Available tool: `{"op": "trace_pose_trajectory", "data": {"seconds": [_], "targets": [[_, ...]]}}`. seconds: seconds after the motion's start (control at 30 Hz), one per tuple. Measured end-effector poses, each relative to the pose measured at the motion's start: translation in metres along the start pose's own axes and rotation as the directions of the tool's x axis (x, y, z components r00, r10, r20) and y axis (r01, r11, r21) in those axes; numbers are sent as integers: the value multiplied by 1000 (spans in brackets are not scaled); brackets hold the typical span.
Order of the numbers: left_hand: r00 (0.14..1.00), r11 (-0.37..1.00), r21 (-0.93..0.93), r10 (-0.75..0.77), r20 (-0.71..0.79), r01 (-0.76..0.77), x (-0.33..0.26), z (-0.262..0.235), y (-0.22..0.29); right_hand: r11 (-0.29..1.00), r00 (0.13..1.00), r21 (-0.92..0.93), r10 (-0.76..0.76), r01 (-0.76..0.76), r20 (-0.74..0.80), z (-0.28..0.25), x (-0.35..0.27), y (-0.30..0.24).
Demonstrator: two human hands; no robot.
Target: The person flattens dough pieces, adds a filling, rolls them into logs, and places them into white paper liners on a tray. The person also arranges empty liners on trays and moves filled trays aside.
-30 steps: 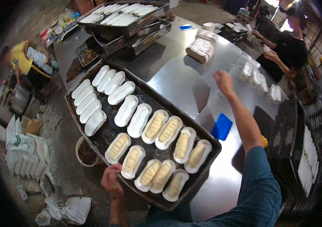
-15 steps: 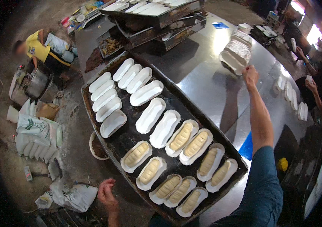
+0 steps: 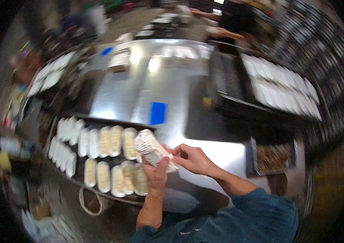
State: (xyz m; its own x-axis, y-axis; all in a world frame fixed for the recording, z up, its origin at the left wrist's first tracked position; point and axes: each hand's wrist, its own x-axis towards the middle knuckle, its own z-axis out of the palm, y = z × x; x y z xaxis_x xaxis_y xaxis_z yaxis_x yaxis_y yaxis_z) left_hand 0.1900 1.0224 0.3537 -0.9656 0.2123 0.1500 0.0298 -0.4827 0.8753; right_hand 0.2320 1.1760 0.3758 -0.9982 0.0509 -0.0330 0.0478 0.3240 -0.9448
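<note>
I hold a stack of white paper boat trays point(image 3: 151, 148) in both hands, close in front of me. My left hand point(image 3: 156, 175) grips it from below. My right hand point(image 3: 193, 158) touches its right end with the fingertips. Just left of the stack lies a long dark baking tray point(image 3: 79, 177) on the steel table point(image 3: 172, 85). It carries two rows of white boat trays point(image 3: 99, 142), the right-hand ones filled with pale yellow food point(image 3: 117, 180). The picture is blurred by motion.
A blue scraper point(image 3: 158, 113) lies on the steel table beyond the tray. Another stack of white trays point(image 3: 119, 60) sits farther back. A rack of white trays point(image 3: 285, 87) stands right. A person's arm point(image 3: 220, 32) reaches at the far end. A bucket point(image 3: 92, 201) stands on the floor.
The view has swung round. My right hand, reaching toward a far stack before, has come back near. My left hand has left the tray's edge. Both now hold a stack of white trays.
</note>
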Motion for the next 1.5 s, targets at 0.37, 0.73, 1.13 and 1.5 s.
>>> {"op": "trace_pose_trajectory", "data": {"seconds": [0.37,0.73,1.13,1.5], "targets": [[894,956,-97,-220,389,278,-114,198,-97,997,970,47,64,-54,-233,-152,-206,35],[872,846,-209,-471,135,490,-137,188,-163,896,601,-438,-313,-70,-735,-407,-325,62],[855,872,-49,-488,-175,488,-197,190,-211,173,523,-502,112,-848,-845,-764,-337,194],[883,187,927,410,229,-326,-107,264,-125,434,771,-746,-163,-505,-616,-613,-197,119]]}}
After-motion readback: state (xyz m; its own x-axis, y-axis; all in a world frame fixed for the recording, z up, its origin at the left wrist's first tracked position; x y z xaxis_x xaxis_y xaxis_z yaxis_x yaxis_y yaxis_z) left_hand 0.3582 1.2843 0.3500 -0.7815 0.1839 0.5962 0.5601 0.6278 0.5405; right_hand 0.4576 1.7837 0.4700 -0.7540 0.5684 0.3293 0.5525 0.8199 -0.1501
